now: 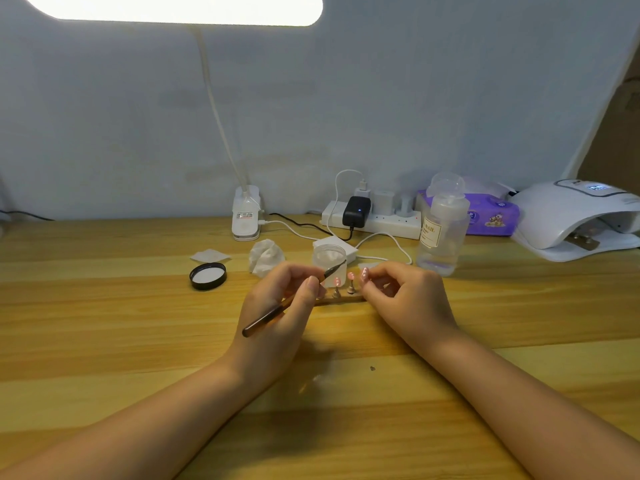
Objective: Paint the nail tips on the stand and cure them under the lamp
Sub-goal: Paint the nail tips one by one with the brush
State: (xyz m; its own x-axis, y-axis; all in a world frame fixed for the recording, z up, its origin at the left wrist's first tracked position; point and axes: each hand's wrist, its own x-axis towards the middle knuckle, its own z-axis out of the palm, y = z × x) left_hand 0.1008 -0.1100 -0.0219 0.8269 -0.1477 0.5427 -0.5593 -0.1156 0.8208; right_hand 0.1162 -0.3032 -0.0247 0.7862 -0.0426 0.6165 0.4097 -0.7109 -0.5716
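The left hand is pinching a thin brush — its tip is pointing up toward the clear jar. The right hand is gripping a pink nail tip beside two more on the stand — the curing lamp is sitting far right on the wooden surface.

Lit from above by a desk lamp head, blown out to pure white along the top edge, no detail inside. Softly dim elsewhere, with a cool grey cast on the wall and a warm yellow on the table. Faint, diffuse shadows under both forearms and hands. Slightly soft throughout; small items mid-frame smeared, label text unreadable. Wide-angle bending at the edges, table line curving, forearms stretched toward the lower corners. Small blue glow on the black adapter.
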